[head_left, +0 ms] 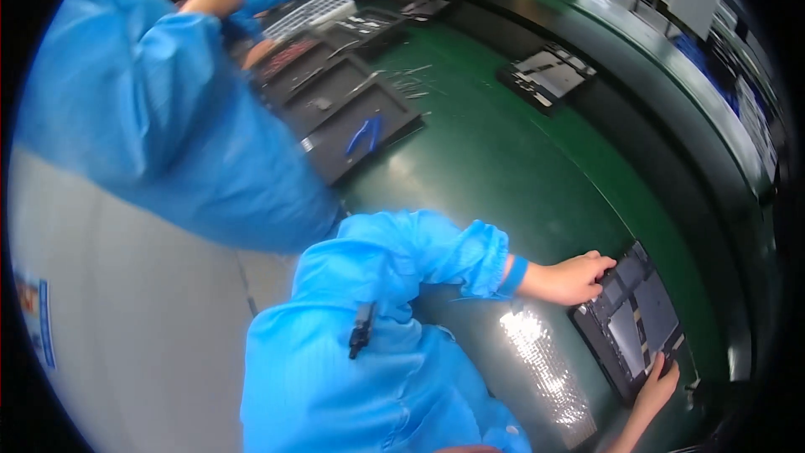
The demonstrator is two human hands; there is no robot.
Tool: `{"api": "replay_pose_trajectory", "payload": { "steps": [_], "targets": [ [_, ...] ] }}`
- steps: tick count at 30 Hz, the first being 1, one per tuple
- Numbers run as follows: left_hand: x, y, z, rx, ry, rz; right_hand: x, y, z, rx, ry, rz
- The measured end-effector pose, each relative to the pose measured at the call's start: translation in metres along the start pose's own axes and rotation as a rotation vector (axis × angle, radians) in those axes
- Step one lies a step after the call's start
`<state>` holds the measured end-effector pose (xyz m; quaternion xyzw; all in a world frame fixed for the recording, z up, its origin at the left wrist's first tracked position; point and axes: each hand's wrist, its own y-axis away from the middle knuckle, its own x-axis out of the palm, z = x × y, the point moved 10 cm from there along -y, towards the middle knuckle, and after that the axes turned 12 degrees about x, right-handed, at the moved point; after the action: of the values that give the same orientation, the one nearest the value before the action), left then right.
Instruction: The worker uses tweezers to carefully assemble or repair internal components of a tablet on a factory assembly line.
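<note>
A dark, flat electronic device (631, 319) lies tilted across the green work surface at the lower right, its inside showing grey panels and a dark strip with light patches. My left hand (580, 278) grips its far left corner, fingers curled over the edge. The sleeve above it is blue, with a blue strap round the wrist. At the device's near right edge, my right hand (657, 386) holds on with fingers over the rim and thumb partly hidden. A shiny clear plastic sheet (545, 369) lies on the surface left of the device.
A person in a blue smock (168, 117) works close on my left. Beside them stands a black compartment tray (348, 122) holding blue-handled pliers (365, 134). Slim metal tools (407, 82) lie past it. Another opened device (549, 75) rests farther along the dark line.
</note>
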<state>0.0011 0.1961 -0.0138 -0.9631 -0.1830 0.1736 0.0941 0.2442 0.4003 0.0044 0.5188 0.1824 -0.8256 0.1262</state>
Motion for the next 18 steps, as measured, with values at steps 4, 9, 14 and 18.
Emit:
{"api": "replay_pose_trajectory", "payload": {
  "steps": [4,9,14,18],
  "targets": [
    [0.004,-0.003,-0.001,0.009,-0.103,0.059,0.011,-0.007,-0.003,-0.041,-0.039,0.024],
    [0.000,0.013,0.004,0.127,-0.201,-0.037,0.010,-0.004,0.015,-0.082,-0.177,0.047],
    [0.010,0.022,-0.015,0.356,-0.292,-0.009,0.000,-0.001,0.010,-0.187,-0.093,-0.092],
    [0.018,0.021,-0.013,0.321,-0.332,0.122,-0.035,0.042,0.052,-0.302,-0.045,-0.272]
  ]
}}
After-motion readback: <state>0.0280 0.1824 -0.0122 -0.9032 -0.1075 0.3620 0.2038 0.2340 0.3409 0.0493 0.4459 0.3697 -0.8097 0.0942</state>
